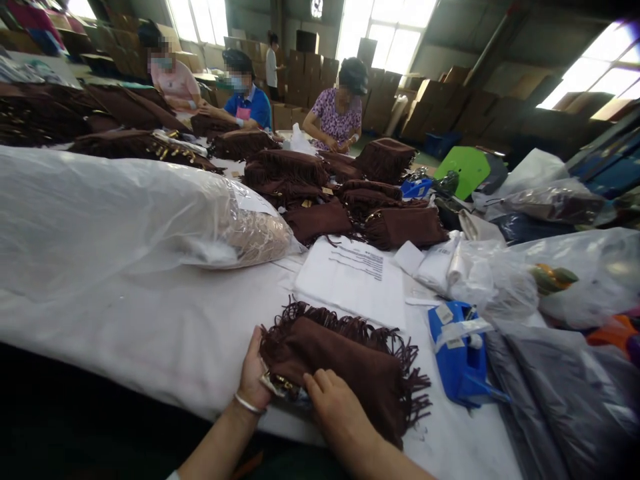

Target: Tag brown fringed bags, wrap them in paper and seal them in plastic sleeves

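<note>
A dark brown fringed bag (pixel 350 357) lies at the table's near edge, its fringe spread along the far and right sides. My left hand (pixel 255 373) grips the bag's left end, thumb on top, with a silver bangle at the wrist. Brass-coloured hardware (pixel 283 383) shows at the near edge between my hands. The curled fingers of my right hand (pixel 343 410) hold that same edge, their tips partly hidden. Just beyond the bag lies a stack of white printed plastic sheets (pixel 350 277).
A blue tape dispenser (pixel 457 353) stands at the right, beside grey folded material (pixel 565 393) in plastic. A large filled clear bag (pixel 150 207) covers the left. More brown fringed bags (pixel 285 167) are piled further back, where several people work across the table.
</note>
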Demonstrator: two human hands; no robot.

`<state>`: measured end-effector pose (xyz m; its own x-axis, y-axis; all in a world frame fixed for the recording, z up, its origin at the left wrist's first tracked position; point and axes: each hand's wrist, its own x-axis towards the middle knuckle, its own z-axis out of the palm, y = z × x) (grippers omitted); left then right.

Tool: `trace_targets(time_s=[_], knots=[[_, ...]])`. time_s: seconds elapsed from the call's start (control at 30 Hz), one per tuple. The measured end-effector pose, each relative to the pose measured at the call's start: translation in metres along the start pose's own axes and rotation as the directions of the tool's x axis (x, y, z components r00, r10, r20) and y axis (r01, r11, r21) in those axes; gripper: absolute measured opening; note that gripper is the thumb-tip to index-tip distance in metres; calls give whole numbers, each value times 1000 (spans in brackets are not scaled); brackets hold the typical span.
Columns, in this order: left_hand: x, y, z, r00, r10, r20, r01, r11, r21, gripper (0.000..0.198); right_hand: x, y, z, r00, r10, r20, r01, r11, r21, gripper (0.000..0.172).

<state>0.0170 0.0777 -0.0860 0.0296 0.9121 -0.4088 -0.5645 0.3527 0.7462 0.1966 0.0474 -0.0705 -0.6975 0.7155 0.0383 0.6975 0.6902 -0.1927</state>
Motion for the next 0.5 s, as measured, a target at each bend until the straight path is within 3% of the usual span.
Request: trace_targets(time_s=[0.1, 0.2, 0.23, 0.27, 0.37, 0.43, 0.5], knots=[[-3, 11, -3, 992, 97, 85, -122, 921, 371, 68, -5, -3, 7, 999, -38, -26, 36, 998, -50, 45], [-9, 11, 1, 973, 131, 187, -218, 782, 584, 52, -11, -9, 14, 998, -49, -27, 47, 997, -67, 42], [-12, 8, 4, 961, 132, 245, -267, 681, 682, 51, -13, -10, 15, 999, -41, -22, 40, 997, -59, 39], [-17, 4, 6, 942, 125, 312, -329, 523, 786, 51, -15, -11, 16, 999, -31, -10, 30, 999, -44, 36], [-34, -7, 11, 865, 21, 501, -500, -36, 865, 50, -27, -4, 6, 998, -43, 47, 37, 993, 116, 33], [-48, -10, 13, 793, -116, 598, -608, -184, 772, 54, -44, 9, -9, 995, -84, 56, 60, 937, 343, 45], [-59, -11, 18, 710, -241, 662, -704, -234, 670, 66, -69, 25, -24, 998, -67, 7, 51, 819, 572, 47]])
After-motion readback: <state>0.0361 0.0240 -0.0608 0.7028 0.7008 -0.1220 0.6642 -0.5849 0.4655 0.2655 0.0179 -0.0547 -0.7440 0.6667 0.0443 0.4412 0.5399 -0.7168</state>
